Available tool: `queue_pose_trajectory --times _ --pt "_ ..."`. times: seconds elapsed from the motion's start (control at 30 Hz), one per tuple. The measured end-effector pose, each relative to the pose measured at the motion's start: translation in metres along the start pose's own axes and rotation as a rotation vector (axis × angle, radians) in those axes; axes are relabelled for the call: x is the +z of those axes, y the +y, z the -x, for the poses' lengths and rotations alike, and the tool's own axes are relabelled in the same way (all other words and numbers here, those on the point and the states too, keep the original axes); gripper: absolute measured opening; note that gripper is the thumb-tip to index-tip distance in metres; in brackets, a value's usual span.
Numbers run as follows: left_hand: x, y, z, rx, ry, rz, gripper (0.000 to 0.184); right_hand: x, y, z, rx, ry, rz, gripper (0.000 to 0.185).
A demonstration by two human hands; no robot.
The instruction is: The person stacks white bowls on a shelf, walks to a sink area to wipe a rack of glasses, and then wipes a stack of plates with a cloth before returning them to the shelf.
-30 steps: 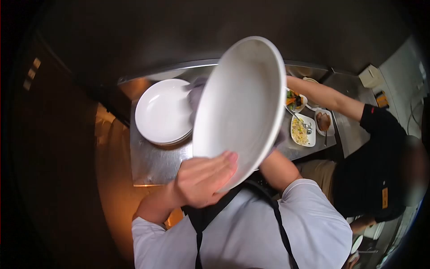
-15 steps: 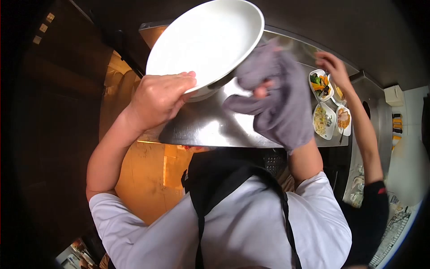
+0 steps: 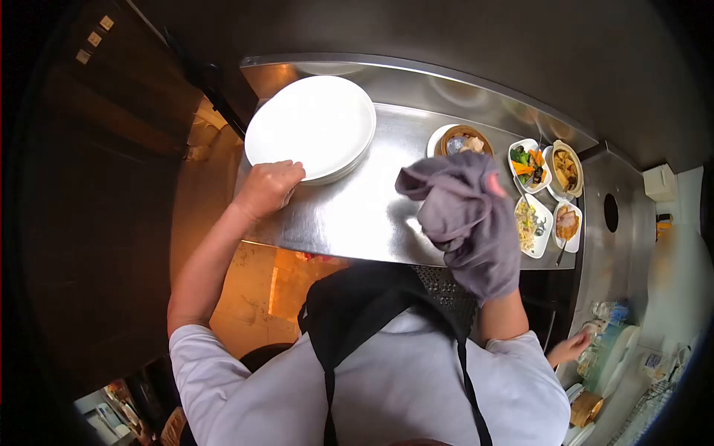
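Note:
My left hand [image 3: 269, 189] is closed on the near rim of a large white plate [image 3: 311, 123], thumb side up. The plate is at the left end of the steel counter [image 3: 372, 215], with other white dishware showing just beneath its edge. A grey-purple cloth [image 3: 476, 223] wraps most of my right hand [image 3: 494, 184], and only a bit of finger shows through it. The cloth is bunched in that hand above the counter, right of the plate and apart from it.
Behind the cloth stands a round steamer basket [image 3: 467, 136] on a white plate. Further right are a vegetable dish [image 3: 529, 165], a pot of stew [image 3: 566, 169], a noodle dish [image 3: 532, 227] and a meat dish [image 3: 567, 227]. A co-worker's hand [image 3: 571, 348] shows at lower right.
My left hand has lowered the tilted plate onto the counter's left end. The cloth-wrapped right hand has come away from it. The co-worker's arm has withdrawn from the dishes toward the lower right.

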State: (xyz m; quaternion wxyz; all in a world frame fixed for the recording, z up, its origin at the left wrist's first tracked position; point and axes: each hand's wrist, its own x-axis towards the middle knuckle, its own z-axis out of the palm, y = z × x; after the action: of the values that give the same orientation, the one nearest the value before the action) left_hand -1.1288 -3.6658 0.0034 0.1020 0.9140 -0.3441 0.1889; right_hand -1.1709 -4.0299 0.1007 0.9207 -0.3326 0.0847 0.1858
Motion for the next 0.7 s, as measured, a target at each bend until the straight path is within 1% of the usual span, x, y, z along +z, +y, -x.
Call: queue_pose_trajectory --times 0.1,0.17,0.2,0.23,0.3,0.4,0.47,0.5,0.53,0.57,0.6,0.63,0.67,0.7 --pt "0.008 0.000 0.001 -0.027 0.002 0.002 0.005 -0.023 0.021 -0.008 0.049 0.027 0.140 0.053" --pt "0.009 0.000 -0.002 -0.037 0.008 -0.029 0.006 -0.066 0.039 -0.024 0.135 -0.088 0.359 0.055" --pt "0.010 0.000 -0.003 -0.055 -0.030 -0.017 0.007 -0.088 0.046 -0.032 0.176 -0.146 0.471 0.056" --pt "0.009 -0.001 -0.005 -0.071 -0.065 -0.007 0.008 -0.103 0.052 -0.039 0.189 -0.150 0.796 0.055" --pt "0.011 -0.005 -0.006 -0.088 -0.119 0.005 0.012 -0.098 0.050 -0.043 0.121 -0.221 1.109 0.052" --pt "0.014 -0.012 -0.004 -0.090 -0.162 0.034 0.025 -0.075 0.048 -0.048 0.073 -0.084 1.383 0.047" --pt "0.011 -0.019 -0.002 -0.078 -0.166 0.056 0.036 -0.066 0.052 -0.057 -0.055 0.001 1.415 0.045" --pt "0.013 -0.022 -0.002 -0.157 -0.073 0.037 0.040 -0.060 0.053 -0.064 -0.121 0.042 1.432 0.044" --pt "0.015 -0.026 -0.001 -0.235 0.020 0.020 0.044 -0.056 0.055 -0.074 -0.253 0.060 1.417 0.042" --pt "0.017 -0.034 0.000 -0.312 0.113 0.004 0.049 -0.055 0.059 -0.088 -0.333 0.096 1.414 0.041" --pt "0.030 -0.051 0.003 -0.441 0.267 -0.038 0.048 -0.056 0.064 -0.105 -0.412 0.132 1.413 0.040" --pt "0.044 -0.074 0.004 -0.629 0.289 0.191 0.049 -0.054 0.069 -0.121 -0.491 0.168 1.413 0.040" --pt "0.058 -0.100 0.003 -0.812 0.306 0.426 0.050 -0.048 0.072 -0.134 -0.460 0.207 1.414 0.044" --pt "0.058 -0.119 -0.007 -0.989 0.318 0.665 0.050 -0.050 0.081 -0.154 -0.440 0.217 1.328 0.042"
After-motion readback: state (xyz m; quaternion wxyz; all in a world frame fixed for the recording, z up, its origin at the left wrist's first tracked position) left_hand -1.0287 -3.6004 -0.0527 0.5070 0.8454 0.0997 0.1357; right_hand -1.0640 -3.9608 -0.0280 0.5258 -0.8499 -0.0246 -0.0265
